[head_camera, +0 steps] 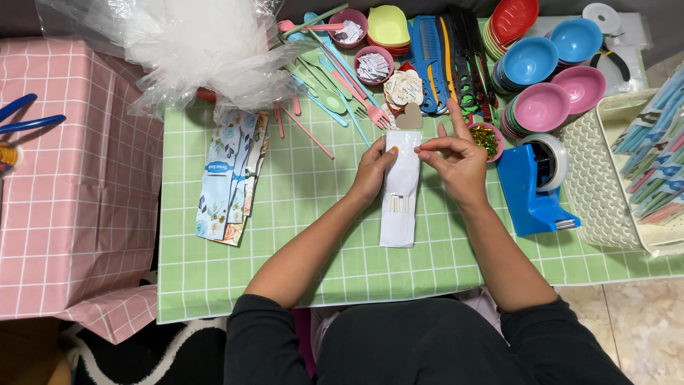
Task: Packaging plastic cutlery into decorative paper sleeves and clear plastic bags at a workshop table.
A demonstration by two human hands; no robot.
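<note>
A long white paper sleeve (400, 207) lies upright on the green checked table (299, 214) in front of me. My left hand (372, 170) rests on its upper left edge, thumb pressed on the paper. My right hand (459, 162) pinches the sleeve's top right corner, index finger pointing up. A brown heart-shaped tag (410, 116) sits just above the sleeve's top. Small pale sticks show through the sleeve's middle.
A blue tape dispenser (536, 184) stands right of my right hand, beside a small bowl of sequins (486, 139). Stacked coloured bowls (543, 68), combs (449, 60), plastic forks and spoons (335, 85), a clear bag (203, 50), floral sleeves (231, 175) and a cream basket (627, 178) surround it.
</note>
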